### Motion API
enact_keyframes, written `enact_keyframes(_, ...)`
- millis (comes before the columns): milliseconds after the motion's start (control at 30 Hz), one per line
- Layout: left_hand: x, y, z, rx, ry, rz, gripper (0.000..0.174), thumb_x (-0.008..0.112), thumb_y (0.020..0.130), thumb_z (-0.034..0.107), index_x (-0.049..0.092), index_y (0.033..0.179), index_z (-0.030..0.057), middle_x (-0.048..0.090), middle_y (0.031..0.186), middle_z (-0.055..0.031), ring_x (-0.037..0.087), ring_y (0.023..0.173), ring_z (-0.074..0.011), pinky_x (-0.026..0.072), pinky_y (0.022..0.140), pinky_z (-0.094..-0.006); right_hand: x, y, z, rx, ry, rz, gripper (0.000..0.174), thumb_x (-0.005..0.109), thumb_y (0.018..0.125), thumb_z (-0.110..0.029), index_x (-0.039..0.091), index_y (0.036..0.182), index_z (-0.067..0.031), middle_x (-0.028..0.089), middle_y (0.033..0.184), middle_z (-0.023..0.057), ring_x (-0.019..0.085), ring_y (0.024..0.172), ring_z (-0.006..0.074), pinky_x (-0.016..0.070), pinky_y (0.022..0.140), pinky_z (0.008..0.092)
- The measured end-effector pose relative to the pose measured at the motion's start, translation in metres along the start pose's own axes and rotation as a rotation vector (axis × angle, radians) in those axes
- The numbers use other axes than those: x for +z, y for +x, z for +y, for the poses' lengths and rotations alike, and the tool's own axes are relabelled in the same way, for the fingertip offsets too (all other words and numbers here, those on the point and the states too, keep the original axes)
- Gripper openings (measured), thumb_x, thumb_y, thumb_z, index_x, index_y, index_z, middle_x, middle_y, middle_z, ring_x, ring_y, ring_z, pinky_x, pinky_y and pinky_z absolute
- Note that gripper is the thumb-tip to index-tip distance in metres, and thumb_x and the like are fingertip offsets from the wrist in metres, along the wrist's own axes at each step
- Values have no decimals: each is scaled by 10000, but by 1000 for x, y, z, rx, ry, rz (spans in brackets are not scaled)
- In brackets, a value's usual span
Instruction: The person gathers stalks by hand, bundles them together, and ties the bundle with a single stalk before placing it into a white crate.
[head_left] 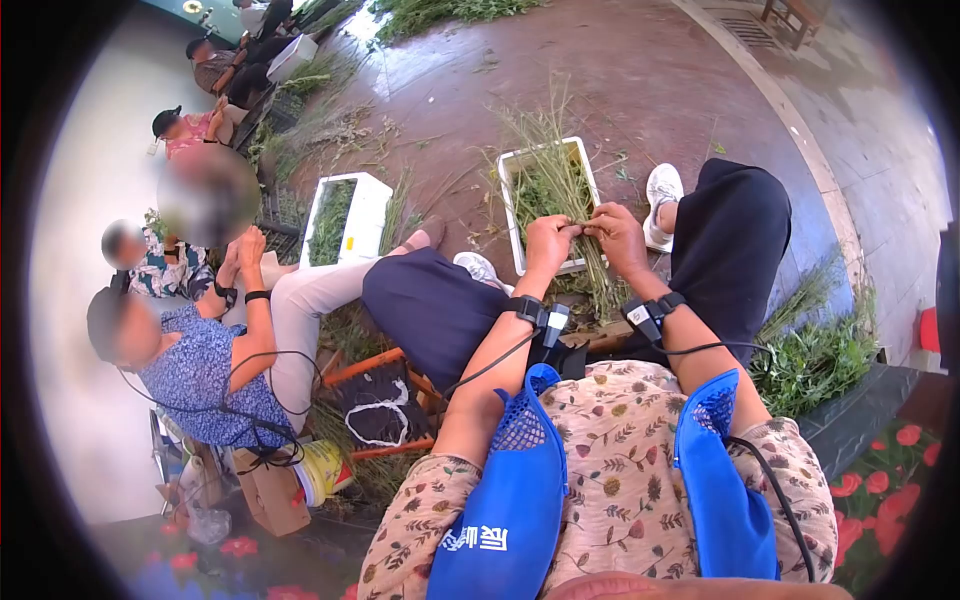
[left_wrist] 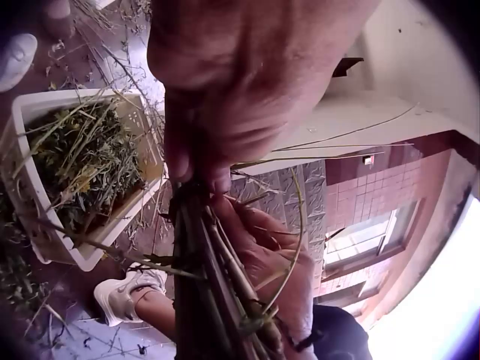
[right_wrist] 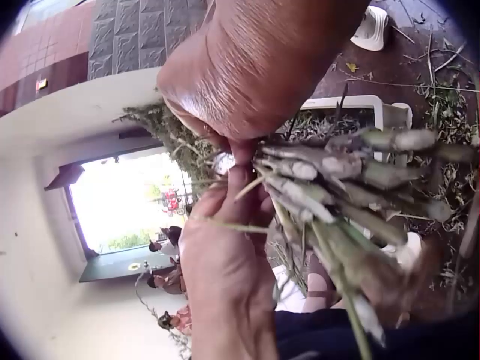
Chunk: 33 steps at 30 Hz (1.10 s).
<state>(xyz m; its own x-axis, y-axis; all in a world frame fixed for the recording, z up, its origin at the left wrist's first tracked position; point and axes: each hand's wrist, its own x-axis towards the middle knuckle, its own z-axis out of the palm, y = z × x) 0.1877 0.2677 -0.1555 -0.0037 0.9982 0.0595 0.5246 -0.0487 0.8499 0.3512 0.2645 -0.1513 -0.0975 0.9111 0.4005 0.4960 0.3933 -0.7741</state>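
My left hand (head_left: 550, 244) and right hand (head_left: 622, 240) meet at a bundle of long thin plant stalks (head_left: 563, 180), low in front of my knees. Fingers and thumbs of both hands are curled in close against the stalks, thumb tips near each other. In the left wrist view the stalks (left_wrist: 214, 292) run down past my fingers. The right wrist view shows their thick, pale cut ends (right_wrist: 360, 187) fanning out beside my hands. Part of the grip is hidden behind the hands. Behind the bundle stands a white crate (head_left: 508, 205) with leafy greens (left_wrist: 94, 157) inside.
Left of me a person in a blue patterned top (head_left: 215, 365) sits close, with more seated people along the wall. Nearby are a second white box (head_left: 374, 215), an orange-framed crate (head_left: 363, 366) and a yellow tub (head_left: 325, 470). Cut greenery (head_left: 815, 355) lies at right.
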Motion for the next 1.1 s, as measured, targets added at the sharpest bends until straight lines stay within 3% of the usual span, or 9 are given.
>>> enact_keyframes(67,-2,5,-14,-52,-25,-20,86,697,765,51,675,725,-21,627,576,-86,585,487,-112,446,458,-277,15,5,14,-94,245,31,87,728,740,-87,728,827,-81,672,814,44,588,615,194,452,548,330)
enact_keyframes(167,-10,0,-14,-111,-17,-43,88,708,753,35,662,715,-29,637,585,-74,592,493,-113,468,467,-263,17,7,22,648,641,-256,40,699,802,-67,728,824,-51,669,728,39,542,540,101,397,460,264)
enact_keyframes(200,-12,-2,-9,-118,-30,-39,95,713,749,35,656,706,-28,634,583,-77,591,490,-114,464,464,-267,18,9,22,639,739,-243,73,675,847,-77,719,856,-19,653,694,18,489,524,39,349,425,214)
enact_keyframes(300,-18,-9,7,-44,191,-26,174,767,693,75,618,690,-15,588,582,-145,592,519,-206,451,510,-340,20,13,20,685,914,-267,123,663,864,-99,704,925,-1,663,725,18,480,513,46,363,430,215)
enact_keyframes(433,-17,-16,6,103,78,-91,180,715,717,78,709,896,59,635,772,-209,620,694,-356,485,639,-387,23,16,27,690,756,-363,156,641,876,-106,676,978,6,663,747,20,476,511,49,368,453,209)
enact_keyframes(500,-12,-16,1,162,178,-111,100,682,727,81,671,816,35,633,769,-200,625,757,-379,488,676,-434,23,17,28,670,740,-347,130,657,841,-50,633,948,19,655,732,50,497,501,53,356,430,211)
enact_keyframes(700,-9,-22,14,314,304,54,132,699,736,136,642,758,18,602,702,-182,609,701,-368,463,635,-443,17,23,30,691,703,-332,127,688,806,-3,576,863,17,659,690,98,516,467,72,335,387,211)
enact_keyframes(867,0,-19,16,23,-37,143,140,698,746,132,649,750,1,616,699,-206,620,683,-381,470,610,-430,13,24,29,677,669,-338,130,662,865,-118,662,878,11,632,665,24,457,465,54,330,428,209)
enact_keyframes(1100,3,-23,14,217,101,130,66,629,777,81,637,811,25,616,770,-170,611,765,-361,479,678,-418,18,22,29,599,622,-434,237,583,928,-172,651,739,-46,475,553,-55,365,462,34,254,431,223)
